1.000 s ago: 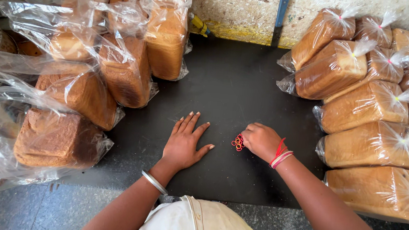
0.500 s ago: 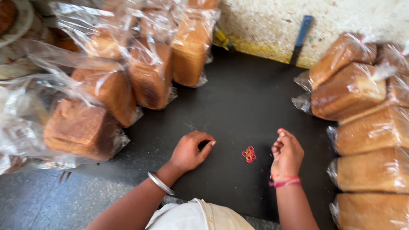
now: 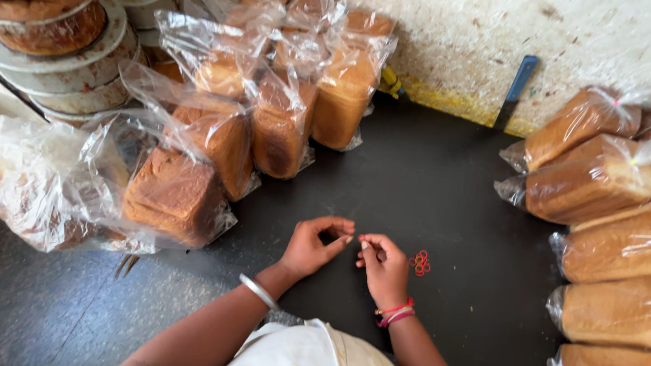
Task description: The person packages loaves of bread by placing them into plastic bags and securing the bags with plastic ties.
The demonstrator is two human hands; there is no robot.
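My left hand [image 3: 314, 245] and my right hand [image 3: 383, 265] meet over the dark tabletop [image 3: 451, 186], fingertips pinched and almost touching. Anything between the fingertips is too small to make out. A small heap of red rubber bands [image 3: 420, 262] lies on the table just right of my right hand, apart from it. A silver bangle sits on my left wrist and pink-red bands on my right wrist.
Unsealed bagged loaves [image 3: 268, 115] crowd the left and back, one loaf [image 3: 177, 193] close to my left hand. Tied bagged loaves [image 3: 619, 232] are stacked on the right. Round baking tins [image 3: 49, 25] stand at the far left. A blue-handled tool [image 3: 517, 88] leans on the wall.
My left hand went from flat on the table to curled. My right hand lifted off the rubber bands, and both hands came together with fingertips pinched. The bands stayed on the table.
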